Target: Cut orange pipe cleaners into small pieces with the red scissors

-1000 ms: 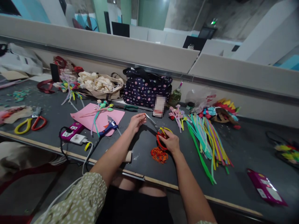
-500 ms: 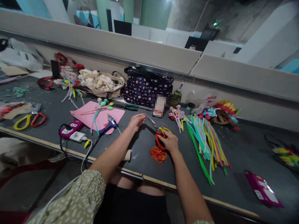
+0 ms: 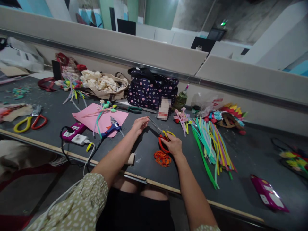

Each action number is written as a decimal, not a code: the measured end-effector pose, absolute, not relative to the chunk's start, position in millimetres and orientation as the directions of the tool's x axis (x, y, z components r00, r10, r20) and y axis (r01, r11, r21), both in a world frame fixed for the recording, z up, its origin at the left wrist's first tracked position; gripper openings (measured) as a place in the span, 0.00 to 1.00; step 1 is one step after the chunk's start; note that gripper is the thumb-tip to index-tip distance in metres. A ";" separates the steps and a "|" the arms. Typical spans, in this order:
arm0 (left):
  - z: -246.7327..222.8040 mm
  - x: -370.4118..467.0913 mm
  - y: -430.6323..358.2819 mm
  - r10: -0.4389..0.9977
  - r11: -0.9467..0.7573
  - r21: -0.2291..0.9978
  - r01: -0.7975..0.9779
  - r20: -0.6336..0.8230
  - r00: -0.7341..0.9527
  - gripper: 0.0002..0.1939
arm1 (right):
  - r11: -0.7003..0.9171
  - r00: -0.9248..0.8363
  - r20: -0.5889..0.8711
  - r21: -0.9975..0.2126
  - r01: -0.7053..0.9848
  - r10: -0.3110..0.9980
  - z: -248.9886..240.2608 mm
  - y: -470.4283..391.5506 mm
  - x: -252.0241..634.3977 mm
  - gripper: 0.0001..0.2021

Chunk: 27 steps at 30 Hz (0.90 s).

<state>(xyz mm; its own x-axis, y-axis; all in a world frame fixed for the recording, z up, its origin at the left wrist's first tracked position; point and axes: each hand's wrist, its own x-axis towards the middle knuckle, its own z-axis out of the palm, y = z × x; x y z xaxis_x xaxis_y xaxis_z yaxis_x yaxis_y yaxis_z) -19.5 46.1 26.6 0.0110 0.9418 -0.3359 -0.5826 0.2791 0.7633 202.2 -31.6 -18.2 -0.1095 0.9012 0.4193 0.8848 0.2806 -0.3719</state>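
My right hand (image 3: 173, 145) grips a pair of scissors (image 3: 164, 141) by a red and a yellow handle, blades pointing away and to the left. At the blade tips my left hand (image 3: 141, 124) is closed in a pinch; what its fingertips hold is too small to make out. Below the scissors a pile of short orange-red cut pieces (image 3: 162, 158) lies on the dark table (image 3: 144, 144). Right of my right hand a bundle of colored pipe cleaners (image 3: 209, 138) is spread out, with a small pink flower bunch (image 3: 183, 118) beside it.
Left of my arm are a blue glue gun (image 3: 112, 128), pink paper (image 3: 90, 112), a purple power strip (image 3: 74, 131) and its cables. More scissors (image 3: 31, 123) lie at far left. A dotted bag (image 3: 146, 89) and a bottle (image 3: 180, 100) stand behind. Another purple box (image 3: 268, 194) sits right.
The scissor blades look slightly blurred now, and my right hand has shifted a little. My left hand stays pinched at the blade tips. The other items stay in place.
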 end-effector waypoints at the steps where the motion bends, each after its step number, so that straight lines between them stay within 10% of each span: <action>1: 26.0 -19.9 46.4 0.941 0.280 0.766 -0.579 -0.339 0.007 0.10 | 0.279 -0.116 0.411 -0.364 0.889 0.904 -17.0 -31.8 201.6 0.19; 16: 17.9 -19.6 50.2 0.973 0.116 0.951 -0.286 -0.166 -0.158 0.04 | 0.257 -0.162 0.392 -0.203 0.945 0.905 -17.3 -32.5 198.8 0.21; 27: 16.7 -22.2 51.4 0.960 0.196 0.882 -0.429 -0.262 -0.099 0.08 | 0.181 -0.106 0.352 -0.187 0.966 0.930 -5.1 -37.1 192.6 0.23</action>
